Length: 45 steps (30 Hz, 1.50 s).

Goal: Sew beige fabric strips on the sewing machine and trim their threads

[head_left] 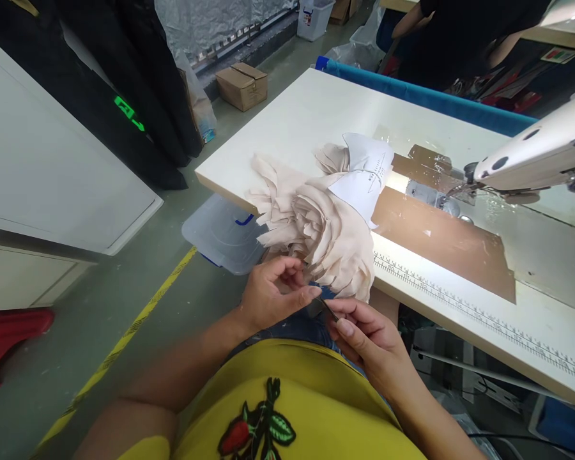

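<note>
A bundle of beige fabric pieces [338,236] hangs over the near left edge of the white sewing table [278,134]. A white paper sheet with print [364,176] lies on the bundle, with a cord across it. My right hand [371,335] pinches a thin dark tool [329,310], slanting up toward my left hand; its exact kind is unclear. Just below the fabric, my left hand [273,294] is closed with its fingers curled and its thumb near the tool's tip. Whatever lies between those fingers is too small to make out.
A sewing machine [541,150] stands on the right, beside brown board [441,239] taped to the tabletop. A printed ruler [460,306] runs along the front edge. Below left is a clear plastic bin [220,233]. Another person [474,38] is behind the table.
</note>
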Each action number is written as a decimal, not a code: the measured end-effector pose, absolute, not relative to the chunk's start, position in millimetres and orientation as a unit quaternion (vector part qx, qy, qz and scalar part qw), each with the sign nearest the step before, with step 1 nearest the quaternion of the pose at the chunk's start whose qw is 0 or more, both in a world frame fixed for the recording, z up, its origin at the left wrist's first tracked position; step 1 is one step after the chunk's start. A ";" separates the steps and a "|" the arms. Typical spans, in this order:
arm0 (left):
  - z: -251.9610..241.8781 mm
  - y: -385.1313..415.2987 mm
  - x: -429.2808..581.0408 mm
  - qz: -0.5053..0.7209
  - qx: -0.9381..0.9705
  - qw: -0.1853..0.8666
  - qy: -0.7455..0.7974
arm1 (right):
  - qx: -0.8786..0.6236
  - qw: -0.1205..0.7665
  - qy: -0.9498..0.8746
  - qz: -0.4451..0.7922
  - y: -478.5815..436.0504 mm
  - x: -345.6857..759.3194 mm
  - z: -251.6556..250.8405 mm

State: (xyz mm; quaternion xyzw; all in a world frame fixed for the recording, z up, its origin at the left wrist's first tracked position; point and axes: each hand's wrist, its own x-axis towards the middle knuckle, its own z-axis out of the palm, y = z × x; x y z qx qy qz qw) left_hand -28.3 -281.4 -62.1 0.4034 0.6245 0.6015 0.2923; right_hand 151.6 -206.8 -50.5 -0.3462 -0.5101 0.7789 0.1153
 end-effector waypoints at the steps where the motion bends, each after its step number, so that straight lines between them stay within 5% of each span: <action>1: -61.3 -279.0 -26.9 0.601 0.402 0.298 0.624 | -0.348 0.119 -0.510 0.777 -206.7 151.7 -48.0; 10: -66.1 -273.0 -23.4 0.584 0.420 0.254 0.647 | -0.410 0.162 -0.514 0.736 -202.9 136.0 -27.1; 22: -60.5 -283.2 -23.7 0.571 0.445 0.212 0.657 | -0.365 0.113 -0.558 0.737 -189.6 133.9 -32.1; 45: -64.7 -291.3 -34.3 0.584 0.455 0.262 0.619 | -0.345 0.126 -0.576 0.730 -192.0 135.2 -32.2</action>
